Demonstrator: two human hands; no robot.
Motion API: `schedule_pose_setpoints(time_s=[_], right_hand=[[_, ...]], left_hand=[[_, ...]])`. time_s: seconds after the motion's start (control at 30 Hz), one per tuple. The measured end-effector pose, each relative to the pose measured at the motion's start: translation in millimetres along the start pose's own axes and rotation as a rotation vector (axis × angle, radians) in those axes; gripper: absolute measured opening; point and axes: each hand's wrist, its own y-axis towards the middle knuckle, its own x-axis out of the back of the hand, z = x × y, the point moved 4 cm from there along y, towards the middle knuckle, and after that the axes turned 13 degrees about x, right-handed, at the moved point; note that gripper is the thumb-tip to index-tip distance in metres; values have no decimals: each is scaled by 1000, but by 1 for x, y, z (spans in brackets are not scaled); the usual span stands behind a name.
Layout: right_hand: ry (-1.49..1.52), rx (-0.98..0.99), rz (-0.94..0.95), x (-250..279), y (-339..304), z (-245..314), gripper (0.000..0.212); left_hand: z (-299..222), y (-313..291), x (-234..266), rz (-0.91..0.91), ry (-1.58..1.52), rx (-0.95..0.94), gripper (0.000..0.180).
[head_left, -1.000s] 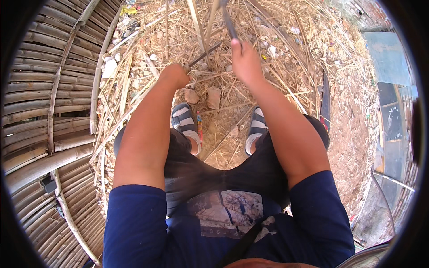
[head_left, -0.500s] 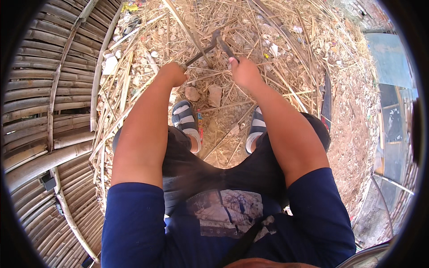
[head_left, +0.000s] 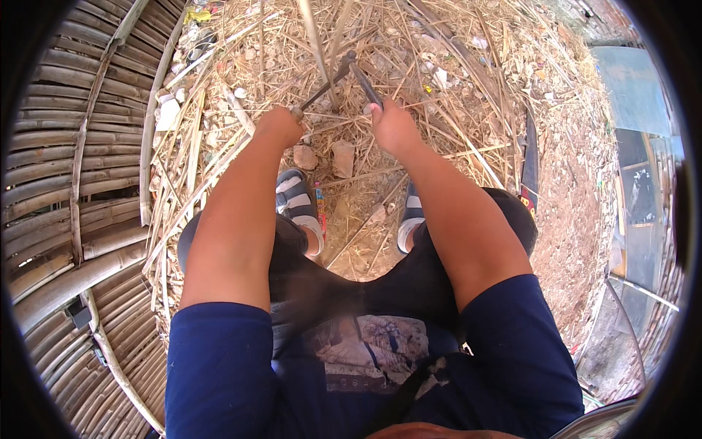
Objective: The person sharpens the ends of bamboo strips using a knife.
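My left hand [head_left: 278,128] is closed around the handle of a dark, narrow knife-like blade [head_left: 319,94], angled up to the right. In my right hand [head_left: 395,129] is a dark-handled tool that looks like a hammer [head_left: 367,84], slanting up to the left. The two tools meet or overlap near their far ends; whether they touch I cannot tell. An upright bamboo strip [head_left: 313,40] passes by the blade, its lower end near the straw. Beside it rises a second thin strip [head_left: 340,33]. My feet in striped sandals [head_left: 296,194] are below.
Straw and split bamboo pieces [head_left: 468,55] litter the ground. Two stones [head_left: 342,159] lie just ahead of my feet. A bamboo slat wall [head_left: 102,157] stands on the left. A dark flat strip [head_left: 529,157] lies to the right, and grey-blue panels [head_left: 635,91] stand farther right.
My right hand has shifted slightly left with its tool. The bamboo strip stands more upright, and a second strip now shows apart from it. The view has shifted a little.
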Motion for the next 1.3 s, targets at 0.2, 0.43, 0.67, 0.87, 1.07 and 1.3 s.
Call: schedule_pose_setpoints(time_s=[0.2, 0.43, 0.67, 0.87, 1.07, 1.3], right_hand=[[152, -13, -232, 56, 31, 29, 48], [109, -30, -125, 18, 4, 24, 43], [110, -117, 47, 11, 18, 30, 45], [166, -55, -355, 46, 25, 38, 47], [-58, -179, 353, -42, -12, -16, 47], [-131, -191, 350, -36, -1, -39, 51]], left_hand=[[17, 27, -26, 28, -158, 130, 50], [1, 14, -12, 80, -62, 110, 45], [-2, 8, -14, 46, -49, 38, 46], [-5, 9, -12, 96, -119, 119, 46], [2, 15, -30, 50, -62, 34, 50], [-4, 17, -26, 84, -100, 73, 50]])
